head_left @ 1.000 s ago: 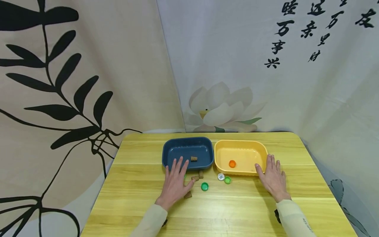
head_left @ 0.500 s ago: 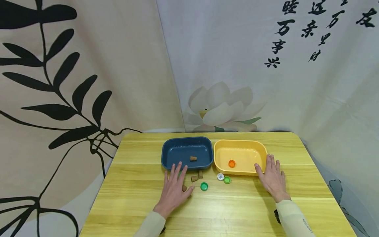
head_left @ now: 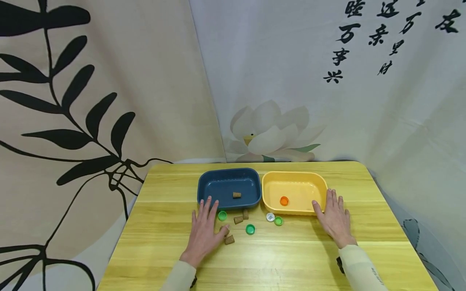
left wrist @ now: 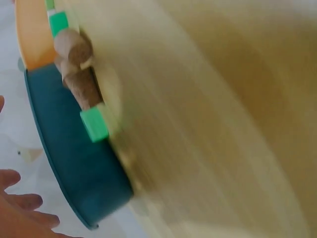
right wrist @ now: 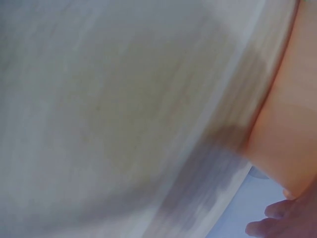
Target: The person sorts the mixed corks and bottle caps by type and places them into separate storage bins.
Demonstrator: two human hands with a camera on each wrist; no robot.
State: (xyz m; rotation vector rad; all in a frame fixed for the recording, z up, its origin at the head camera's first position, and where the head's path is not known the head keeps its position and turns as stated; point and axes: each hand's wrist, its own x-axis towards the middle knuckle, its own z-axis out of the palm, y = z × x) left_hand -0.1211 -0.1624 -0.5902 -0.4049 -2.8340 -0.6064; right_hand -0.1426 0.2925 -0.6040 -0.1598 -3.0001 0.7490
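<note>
My left hand (head_left: 204,236), fingers spread and empty, is at the front left of the blue tray (head_left: 212,186), fingertips overlapping its near rim. By its thumb lies a cork (head_left: 229,240); another cork is partly hidden behind the thumb. To its right, a green bottle cap (head_left: 222,216) sits before the tray, also in the left wrist view as a green cap (left wrist: 94,124). My right hand (head_left: 335,222) rests with straight fingers at the right end of the yellow tray (head_left: 302,178). One cork (head_left: 236,195) lies in the blue tray, an orange cap (head_left: 284,201) in the yellow one.
Two corks (head_left: 238,220) lie before the blue tray. A darker green cap (head_left: 250,229) is nearer the front, while a white cap (head_left: 270,217) and a light green cap (head_left: 278,221) sit before the yellow tray. A printed cloth hangs behind the wooden table (head_left: 291,258).
My left hand has drawn left and slightly back from the blue tray, uncovering the green cap and a cork near the thumb. The right hand has stayed at the yellow tray.
</note>
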